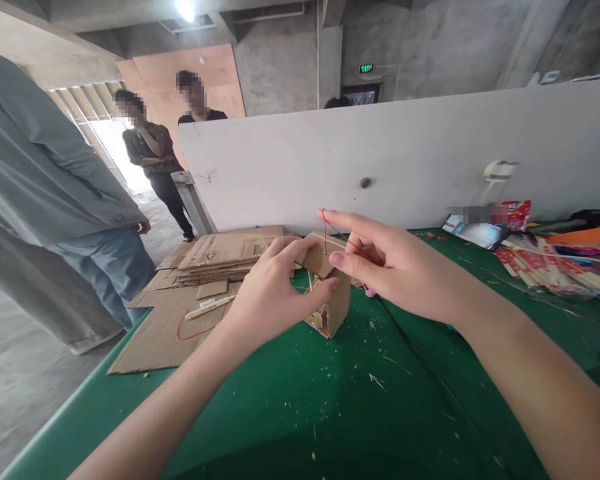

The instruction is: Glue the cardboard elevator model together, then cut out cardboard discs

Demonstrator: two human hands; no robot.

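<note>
A small cardboard house model [333, 303] stands on the green table [340, 413]. My left hand [273, 290] grips it from the left, thumb and fingers closed on its roof and wall. My right hand [390, 263] hovers just above and to the right, index finger and thumb stretched out, with a thin red string [330, 230] looped over the fingertips and running down to the roof. A pink object peeks out under my right hand.
Flat cardboard sheets [215, 267] with a white pen [210, 307] lie at the table's left end. Craft supplies and wooden sticks [545, 263] crowd the right. A white partition [405, 160] backs the table. Three people stand at left.
</note>
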